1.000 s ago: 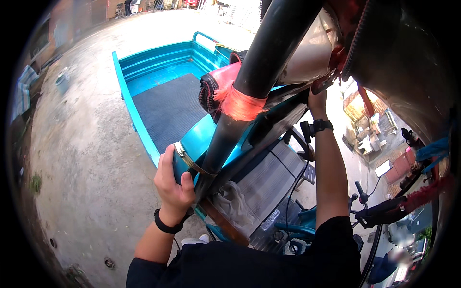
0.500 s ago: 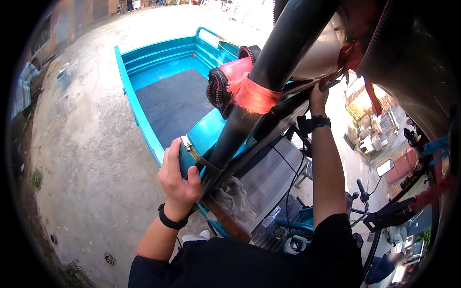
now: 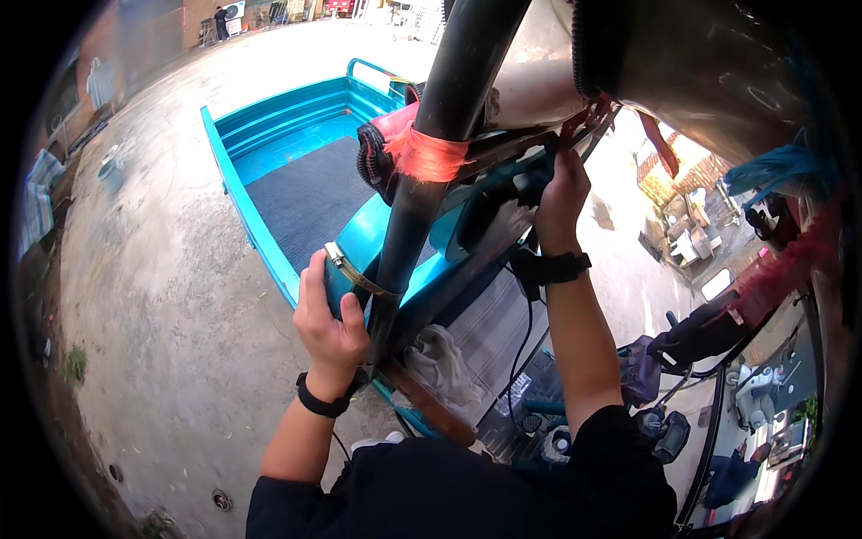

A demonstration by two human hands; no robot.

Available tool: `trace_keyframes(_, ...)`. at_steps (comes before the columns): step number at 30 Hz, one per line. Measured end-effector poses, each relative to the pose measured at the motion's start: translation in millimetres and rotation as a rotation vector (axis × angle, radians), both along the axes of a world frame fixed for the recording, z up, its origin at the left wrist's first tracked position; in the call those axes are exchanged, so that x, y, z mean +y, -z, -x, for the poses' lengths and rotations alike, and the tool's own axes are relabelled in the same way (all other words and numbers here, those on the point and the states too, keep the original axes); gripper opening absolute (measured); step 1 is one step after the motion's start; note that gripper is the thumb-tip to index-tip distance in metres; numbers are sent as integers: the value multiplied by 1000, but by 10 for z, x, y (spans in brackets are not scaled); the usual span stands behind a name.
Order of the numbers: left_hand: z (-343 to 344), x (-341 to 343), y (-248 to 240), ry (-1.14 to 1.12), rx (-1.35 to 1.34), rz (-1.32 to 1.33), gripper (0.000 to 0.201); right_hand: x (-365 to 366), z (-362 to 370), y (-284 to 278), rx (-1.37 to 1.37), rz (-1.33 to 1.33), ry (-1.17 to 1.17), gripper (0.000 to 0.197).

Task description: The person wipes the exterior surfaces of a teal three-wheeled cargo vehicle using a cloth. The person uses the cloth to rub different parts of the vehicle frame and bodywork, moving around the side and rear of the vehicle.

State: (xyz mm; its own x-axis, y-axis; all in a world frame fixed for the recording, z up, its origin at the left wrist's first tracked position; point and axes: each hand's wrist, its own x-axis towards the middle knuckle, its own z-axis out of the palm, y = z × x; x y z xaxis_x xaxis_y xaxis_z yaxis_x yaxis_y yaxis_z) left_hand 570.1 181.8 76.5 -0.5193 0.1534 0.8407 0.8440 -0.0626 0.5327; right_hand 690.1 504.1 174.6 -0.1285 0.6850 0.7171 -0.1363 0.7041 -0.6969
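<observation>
My left hand (image 3: 330, 325) is wrapped round the end of a blue metal panel (image 3: 366, 232), beside a metal hose clamp (image 3: 346, 265) that circles a slanting black pole (image 3: 409, 225). Salmon-red strapping (image 3: 429, 154) binds the pole higher up, next to a rolled cover with a black zipper edge (image 3: 373, 162). My right hand (image 3: 564, 193) reaches up on the pole's far side, fingers closed near a red strip (image 3: 579, 119) and dark bars under a clear plastic cover (image 3: 718, 81). What its fingertips hold is hidden. A dark band (image 3: 552, 268) circles the right wrist.
The blue cargo bed (image 3: 247, 216) of a three-wheeler spreads out ahead, with a dark mat inside. Below lie a striped seat (image 3: 489, 332), a pale cloth (image 3: 440, 364) and a brown wooden edge (image 3: 426, 404). A person (image 3: 222, 22) stands far off; a bucket (image 3: 111, 171) sits left.
The pole and cover have shifted left in the picture. My right hand and forearm have also moved left and slightly lower. My left hand keeps its hold beside the clamp.
</observation>
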Motion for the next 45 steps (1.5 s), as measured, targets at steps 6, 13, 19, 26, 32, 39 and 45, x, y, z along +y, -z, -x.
trace_keyframes(6,-5,13,6,9,-11,-7,55,-155,-225,-311,353,624,-723,36)
trace_keyframes(13,1,27,14,25,-13,-18,54,-1145,-32,-354,323,836,-1089,39)
trace_keyframes(19,14,0,1,29,-9,-6,53,-1444,-109,-394,281,909,-980,41)
trace_keyframes(26,-20,32,-10,40,-22,-13,52,-767,-7,-197,194,69,40,34)
trace_keyframes(32,-12,40,22,30,-40,-12,55,-1594,101,12,-29,-726,32,35)
trace_keyframes(39,-16,11,18,17,-64,10,56,-786,27,-272,-21,-418,224,18)
trace_keyframes(45,-12,53,71,9,-62,-7,58,-1713,46,-250,-39,-826,-56,34)
